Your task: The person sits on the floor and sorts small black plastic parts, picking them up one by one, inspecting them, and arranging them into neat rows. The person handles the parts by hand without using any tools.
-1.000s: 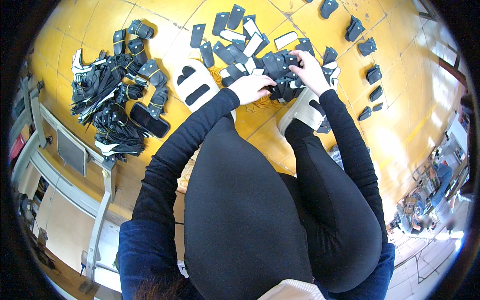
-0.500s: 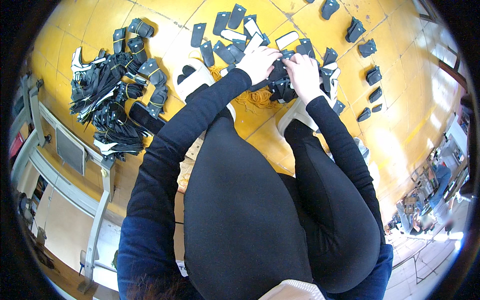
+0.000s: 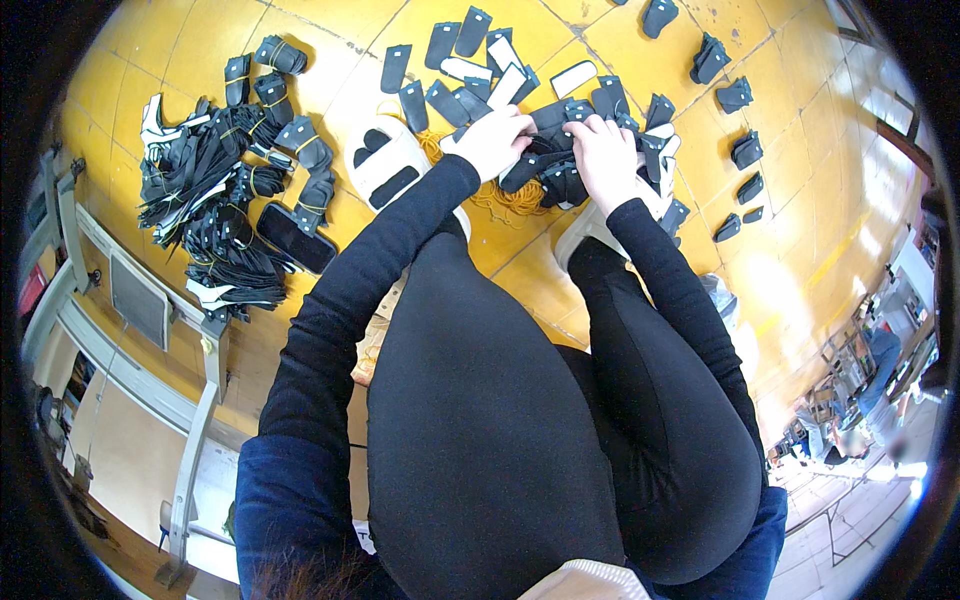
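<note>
My left hand [image 3: 497, 143] reaches to the pile between my feet, fingers curled in a pinch on a black fabric piece [image 3: 548, 118]. My right hand [image 3: 603, 160] is bent over the same dark pieces from the other side, its fingertips closed on their edge. More black pieces [image 3: 566, 185] lie bunched below and between the hands. Beside them, a heap of yellow-orange cord [image 3: 513, 198] rests on the floor. Loose black pieces [image 3: 443, 45] and a few white ones [image 3: 573, 79] are spread just beyond my hands.
At the left is a large heap of black strips [image 3: 195, 165], with tied bundles [image 3: 282, 56] around it and a smartphone [image 3: 296, 238] nearby. Small black stacks [image 3: 710, 60] line the yellow floor at right. A metal frame [image 3: 200, 440] stands at lower left. White shoes [image 3: 405, 152] flank the pile.
My left hand has drawn back toward the left and slightly nearer, away from the right hand, uncovering more black fabric between them. The right hand has shifted slightly left.
</note>
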A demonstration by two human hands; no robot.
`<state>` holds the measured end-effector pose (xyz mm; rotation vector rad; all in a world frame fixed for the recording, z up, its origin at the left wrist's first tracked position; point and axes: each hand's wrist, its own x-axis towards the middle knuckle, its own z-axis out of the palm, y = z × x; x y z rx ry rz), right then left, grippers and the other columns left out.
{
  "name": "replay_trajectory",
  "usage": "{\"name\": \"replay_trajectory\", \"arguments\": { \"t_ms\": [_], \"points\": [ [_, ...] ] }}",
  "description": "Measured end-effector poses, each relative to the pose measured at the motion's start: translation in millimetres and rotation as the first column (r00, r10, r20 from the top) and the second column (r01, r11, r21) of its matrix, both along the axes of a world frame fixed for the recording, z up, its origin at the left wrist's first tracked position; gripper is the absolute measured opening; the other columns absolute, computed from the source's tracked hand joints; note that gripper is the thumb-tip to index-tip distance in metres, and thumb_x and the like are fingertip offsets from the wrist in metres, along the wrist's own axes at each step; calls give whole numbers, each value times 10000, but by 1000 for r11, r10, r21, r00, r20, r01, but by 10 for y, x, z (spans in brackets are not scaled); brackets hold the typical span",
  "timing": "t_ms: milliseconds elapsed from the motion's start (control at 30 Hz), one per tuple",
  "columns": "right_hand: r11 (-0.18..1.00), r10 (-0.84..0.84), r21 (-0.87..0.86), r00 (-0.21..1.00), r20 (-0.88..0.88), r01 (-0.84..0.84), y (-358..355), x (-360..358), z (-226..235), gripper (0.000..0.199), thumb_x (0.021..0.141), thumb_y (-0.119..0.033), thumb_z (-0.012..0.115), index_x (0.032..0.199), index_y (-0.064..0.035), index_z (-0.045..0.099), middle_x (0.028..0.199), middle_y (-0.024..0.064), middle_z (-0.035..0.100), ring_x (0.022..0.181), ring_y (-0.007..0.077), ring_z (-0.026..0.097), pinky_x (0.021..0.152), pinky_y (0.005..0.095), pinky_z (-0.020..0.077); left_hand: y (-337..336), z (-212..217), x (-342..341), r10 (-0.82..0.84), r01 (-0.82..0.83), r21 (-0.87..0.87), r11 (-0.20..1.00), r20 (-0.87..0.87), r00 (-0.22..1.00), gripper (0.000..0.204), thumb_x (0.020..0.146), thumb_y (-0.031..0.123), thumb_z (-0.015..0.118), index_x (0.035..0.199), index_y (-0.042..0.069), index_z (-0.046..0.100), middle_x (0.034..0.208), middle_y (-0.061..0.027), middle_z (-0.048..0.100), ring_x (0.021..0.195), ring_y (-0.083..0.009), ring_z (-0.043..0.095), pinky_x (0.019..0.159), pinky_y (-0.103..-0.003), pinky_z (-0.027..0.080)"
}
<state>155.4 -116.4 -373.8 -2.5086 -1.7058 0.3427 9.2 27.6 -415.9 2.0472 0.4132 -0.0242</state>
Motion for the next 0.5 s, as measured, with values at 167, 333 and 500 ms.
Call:
{"name": "replay_trajectory", "arguments": {
  "t_ms": [167, 333, 500],
  "points": [
    [1000, 22, -22, 999, -26, -22, 11, 6, -7, 177, 774, -150, 608, 951, -160, 614, 873, 16, 543, 885, 196, 538, 788, 348, 389, 40, -10, -87, 155, -169, -139, 976, -103, 983, 190, 844, 121, 603, 1008, 27, 602, 822, -120, 633, 712, -217, 606, 672, -321, 485],
    [992, -48, -117, 998, -38, 43, 20, 53, -5, 267, 724, -223, 695, 959, -151, 590, 904, 20, 537, 907, 206, 534, 793, 361, 387, 147, -38, -117, 226, -248, -219, 944, -120, 967, 226, 851, 106, 613, 1059, 19, 598, 858, -94, 664, 662, -151, 591, 651, -285, 490],
    [995, -52, -88, 988, -148, 40, -12, 115, 5, 300, 687, -240, 744, 918, -152, 574, 908, 22, 539, 906, 215, 534, 792, 368, 386, 230, 16, -91, 237, -249, -123, 961, -101, 966, 222, 791, 73, 641, 1009, 42, 611, 896, -120, 638, 843, -261, 619, 768, -342, 491]
  ]
}}
